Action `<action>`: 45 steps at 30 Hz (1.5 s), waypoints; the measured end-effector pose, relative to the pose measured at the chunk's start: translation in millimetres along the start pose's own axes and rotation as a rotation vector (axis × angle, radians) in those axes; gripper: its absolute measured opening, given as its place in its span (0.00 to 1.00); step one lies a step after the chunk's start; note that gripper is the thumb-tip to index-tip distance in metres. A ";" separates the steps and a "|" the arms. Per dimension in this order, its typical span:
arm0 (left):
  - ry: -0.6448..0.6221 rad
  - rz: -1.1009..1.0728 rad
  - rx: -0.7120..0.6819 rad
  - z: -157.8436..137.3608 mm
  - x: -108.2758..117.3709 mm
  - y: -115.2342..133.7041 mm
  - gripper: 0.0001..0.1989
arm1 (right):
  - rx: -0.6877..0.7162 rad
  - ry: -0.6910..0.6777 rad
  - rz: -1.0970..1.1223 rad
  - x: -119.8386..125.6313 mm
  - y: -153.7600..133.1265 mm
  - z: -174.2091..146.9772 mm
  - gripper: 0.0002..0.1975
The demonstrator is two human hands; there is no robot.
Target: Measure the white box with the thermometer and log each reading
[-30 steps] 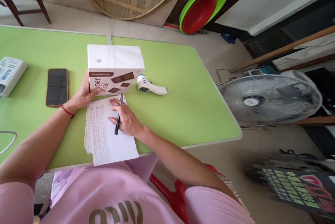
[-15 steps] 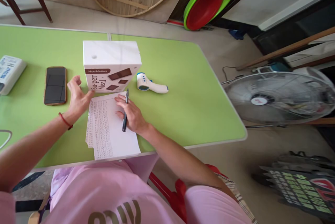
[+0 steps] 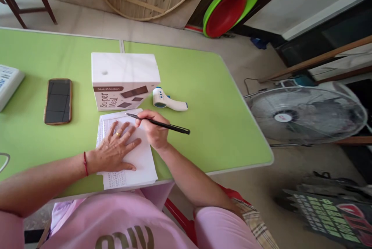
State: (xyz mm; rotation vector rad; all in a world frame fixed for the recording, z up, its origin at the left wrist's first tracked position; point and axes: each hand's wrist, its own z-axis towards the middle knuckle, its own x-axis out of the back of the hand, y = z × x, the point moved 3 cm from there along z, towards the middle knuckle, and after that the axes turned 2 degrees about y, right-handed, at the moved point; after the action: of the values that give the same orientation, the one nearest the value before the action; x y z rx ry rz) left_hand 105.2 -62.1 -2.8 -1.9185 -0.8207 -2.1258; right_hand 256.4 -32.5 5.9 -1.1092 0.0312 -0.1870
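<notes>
My left hand (image 3: 117, 147) lies flat with spread fingers on the stack of paper sheets (image 3: 142, 167), whose left part carries rows of handwriting. Between the fingers of my right hand (image 3: 155, 129) is a black pen (image 3: 174, 127), its tip pointing left above the top of the sheets; whether it touches the paper I cannot tell. Right behind the paper stands a white and brown box (image 3: 124, 68) marked NutriMotion Super Meal. A white and blue infrared thermometer (image 3: 170, 102) lies to the right of the box. The phone (image 3: 58, 101) rests face up left of the paper.
The green table (image 3: 221, 125) has a rounded right corner. At its left edge sits a white box (image 3: 8, 84), partly out of view. A fan (image 3: 305, 114) stands on the floor to the right, and green and red basins (image 3: 225, 14) lean at the back.
My left hand has moved from beside the box down onto the paper and flattened. My right hand has turned the pen from lying across the hand into a writing grip.
</notes>
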 end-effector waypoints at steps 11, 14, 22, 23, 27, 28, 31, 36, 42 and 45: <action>-0.010 0.024 -0.004 2.5 -1.5 5.0 0.45 | -0.251 0.043 -0.172 -12.5 29.2 -4.2 0.06; -0.005 0.025 -0.014 2.3 -1.6 5.3 0.45 | -0.205 0.033 -0.205 -11.8 27.7 -6.3 0.05; -0.007 0.026 -0.006 2.3 -1.1 3.5 0.44 | -0.082 -0.019 -0.356 -10.1 25.9 -6.0 0.05; -0.010 0.028 -0.008 2.5 -1.3 3.5 0.44 | -0.076 -0.028 -0.367 -10.3 26.0 -6.1 0.05; -0.018 0.042 -0.013 2.9 -0.5 4.4 0.44 | -0.053 -0.026 -0.367 -11.2 26.8 -6.3 0.05; -0.019 0.043 -0.011 2.9 0.1 4.6 0.44 | -0.053 -0.024 -0.364 -11.4 27.1 -6.3 0.05; -0.027 0.037 -0.007 3.2 1.6 5.2 0.43 | -0.067 -0.028 -0.368 -12.3 28.0 -6.0 0.05; -0.031 0.035 -0.007 3.3 0.8 5.0 0.43 | -0.072 -0.052 -0.345 -13.6 27.8 -5.5 0.06; -0.029 0.036 -0.008 3.7 0.2 4.9 0.42 | -0.065 -0.035 -0.368 -13.8 27.3 -5.6 0.06; -0.041 0.041 -0.008 4.2 1.0 5.5 0.42 | -0.041 -0.042 -0.345 -14.2 26.5 -5.6 0.06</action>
State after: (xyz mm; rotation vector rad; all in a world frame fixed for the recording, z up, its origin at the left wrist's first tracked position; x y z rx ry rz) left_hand 111.2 -64.4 -0.2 -1.9714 -0.7748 -2.0759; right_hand 245.3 -23.6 -21.2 -1.1544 -0.1963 -0.4734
